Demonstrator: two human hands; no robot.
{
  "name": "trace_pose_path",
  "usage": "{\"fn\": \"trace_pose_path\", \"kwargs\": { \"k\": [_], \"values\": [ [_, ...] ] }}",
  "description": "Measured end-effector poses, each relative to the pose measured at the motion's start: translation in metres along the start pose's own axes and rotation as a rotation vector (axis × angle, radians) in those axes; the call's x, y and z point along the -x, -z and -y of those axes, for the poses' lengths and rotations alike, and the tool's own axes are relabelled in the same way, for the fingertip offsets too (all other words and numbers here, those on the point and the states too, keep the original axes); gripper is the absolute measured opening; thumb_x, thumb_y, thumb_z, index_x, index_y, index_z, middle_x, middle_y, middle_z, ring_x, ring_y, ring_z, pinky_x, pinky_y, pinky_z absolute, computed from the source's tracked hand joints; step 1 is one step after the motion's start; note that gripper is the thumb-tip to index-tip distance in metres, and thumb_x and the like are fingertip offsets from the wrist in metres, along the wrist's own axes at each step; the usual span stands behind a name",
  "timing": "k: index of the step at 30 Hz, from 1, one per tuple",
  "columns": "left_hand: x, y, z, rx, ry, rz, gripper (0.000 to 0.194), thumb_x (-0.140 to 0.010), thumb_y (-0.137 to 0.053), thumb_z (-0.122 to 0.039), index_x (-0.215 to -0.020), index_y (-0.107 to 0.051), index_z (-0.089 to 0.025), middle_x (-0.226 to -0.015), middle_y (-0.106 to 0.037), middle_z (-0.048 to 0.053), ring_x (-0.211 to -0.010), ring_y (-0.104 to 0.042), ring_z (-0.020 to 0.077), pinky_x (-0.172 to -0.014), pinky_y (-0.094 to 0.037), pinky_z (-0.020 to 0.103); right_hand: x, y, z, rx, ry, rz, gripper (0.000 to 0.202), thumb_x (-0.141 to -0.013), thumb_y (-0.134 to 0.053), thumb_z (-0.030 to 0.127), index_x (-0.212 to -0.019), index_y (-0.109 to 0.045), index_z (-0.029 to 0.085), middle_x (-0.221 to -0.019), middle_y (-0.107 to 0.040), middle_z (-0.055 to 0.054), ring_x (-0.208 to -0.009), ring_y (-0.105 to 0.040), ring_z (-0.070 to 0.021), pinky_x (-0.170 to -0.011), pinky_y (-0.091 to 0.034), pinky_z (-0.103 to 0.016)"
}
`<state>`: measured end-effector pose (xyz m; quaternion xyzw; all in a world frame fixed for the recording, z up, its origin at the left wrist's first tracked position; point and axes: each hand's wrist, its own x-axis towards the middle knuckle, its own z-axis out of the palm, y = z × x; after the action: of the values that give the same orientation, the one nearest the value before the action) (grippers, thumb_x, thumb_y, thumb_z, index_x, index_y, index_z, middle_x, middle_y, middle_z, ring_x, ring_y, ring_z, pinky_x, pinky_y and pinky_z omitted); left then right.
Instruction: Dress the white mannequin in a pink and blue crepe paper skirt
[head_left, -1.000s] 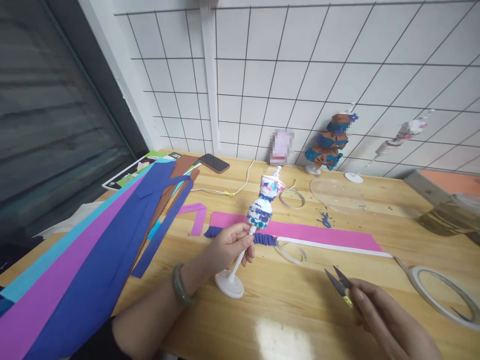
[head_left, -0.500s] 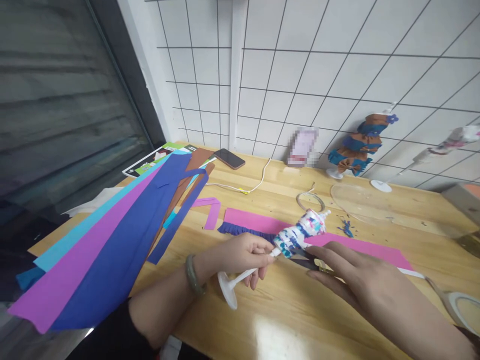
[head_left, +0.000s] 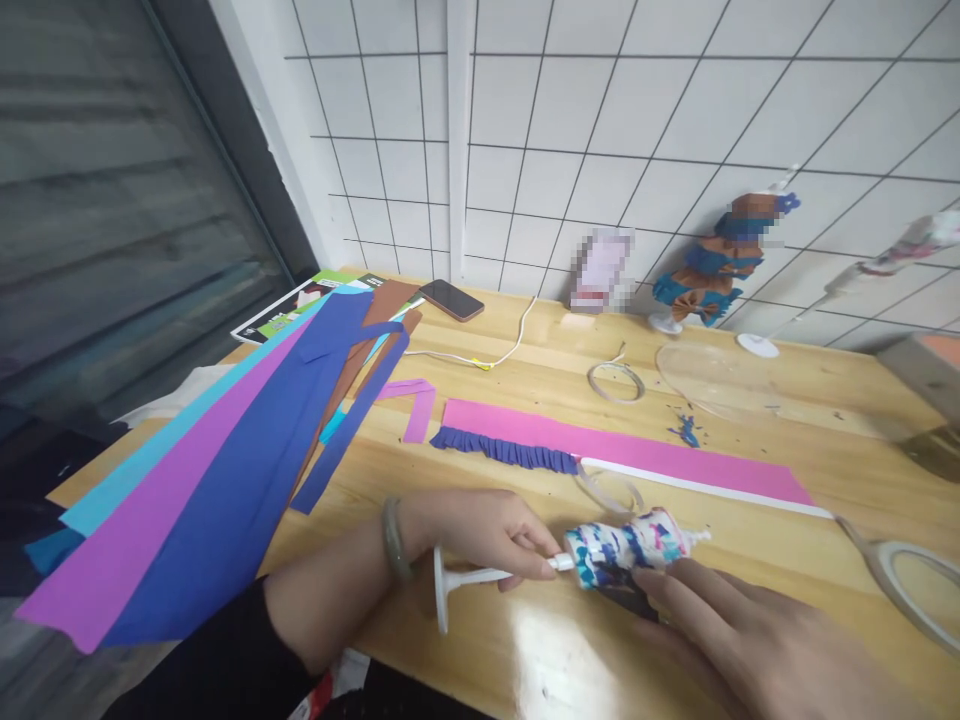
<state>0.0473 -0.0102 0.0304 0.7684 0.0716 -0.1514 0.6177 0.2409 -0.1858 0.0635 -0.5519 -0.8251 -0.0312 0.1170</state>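
- Head view: left hand [head_left: 499, 530] was clamped on the thin white stem [head_left: 484, 577] of a miniature dress form [head_left: 634, 548], tipped almost sideways over the wooden table [head_left: 480, 640]; patchy blue, pink and white torso, flat disc base to the left.
- Right hand [head_left: 731, 620] gripped dark-bladed scissors [head_left: 628, 602] at the torso's near side; handles hidden. Hands apart.
- Beyond: flat pink paper-like strip [head_left: 637, 445], narrow white tape [head_left: 705, 487] on its near edge, pleated dark-blue ruffle [head_left: 510, 450] along the left part.
- Far left: long, overlapping turquoise, violet and blue sheets [head_left: 247, 480].
- Far right: ring-shaped tape roll [head_left: 890, 578].
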Motion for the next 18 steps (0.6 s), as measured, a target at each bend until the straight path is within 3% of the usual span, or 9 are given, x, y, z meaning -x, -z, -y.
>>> {"fn": "trace_pose_path", "kwargs": {
  "k": [4, 7, 13, 18],
  "values": [
    [-0.002, 0.000, -0.004, -0.112, -0.026, 0.037, 0.022, -0.085, -0.044, -0.026, -0.064, -0.050, -0.019, -0.051, -0.053, -0.003, -0.042, -0.045, 0.0085, -0.043, -0.034, 0.020, 0.000, -0.004, 0.007, -0.092, -0.139, 0.097, 0.019, -0.089, -0.046, 0.034, -0.088, -0.063, 0.025, -0.080, -0.070, -0.001, -0.060, -0.067, -0.0155, -0.051, -0.052, -0.023],
    [-0.002, 0.001, -0.007, -0.133, 0.000, 0.082, 0.021, -0.085, -0.044, -0.025, -0.066, -0.049, -0.018, -0.053, -0.053, -0.004, -0.043, -0.046, 0.0077, -0.045, -0.036, 0.019, -0.002, -0.005, 0.007, -0.104, -0.152, 0.119, 0.021, -0.090, -0.044, 0.035, -0.085, -0.062, 0.024, -0.077, -0.068, -0.001, -0.061, -0.066, -0.0154, -0.053, -0.052, -0.024],
    [-0.002, 0.003, -0.007, -0.131, 0.073, 0.119, 0.018, -0.086, -0.043, -0.026, -0.072, -0.050, -0.017, -0.054, -0.051, -0.005, -0.045, -0.048, 0.0064, -0.047, -0.038, 0.016, -0.013, 0.003, 0.006, 0.033, 0.008, 0.094, 0.029, -0.095, -0.032, 0.034, -0.089, -0.058, 0.021, -0.082, -0.069, -0.005, -0.062, -0.067, -0.0165, -0.047, -0.051, -0.024],
    [-0.003, 0.004, 0.000, -0.137, 0.025, 0.135, 0.022, -0.087, -0.042, -0.029, -0.069, -0.048, -0.017, -0.057, -0.053, -0.004, -0.045, -0.048, 0.0066, -0.047, -0.039, 0.017, -0.018, 0.007, 0.003, 0.198, 0.193, 0.016, 0.045, -0.094, -0.013, 0.014, -0.095, -0.058, 0.017, -0.079, -0.069, -0.010, -0.056, -0.064, -0.0186, -0.042, -0.047, -0.029]
  ]
}}
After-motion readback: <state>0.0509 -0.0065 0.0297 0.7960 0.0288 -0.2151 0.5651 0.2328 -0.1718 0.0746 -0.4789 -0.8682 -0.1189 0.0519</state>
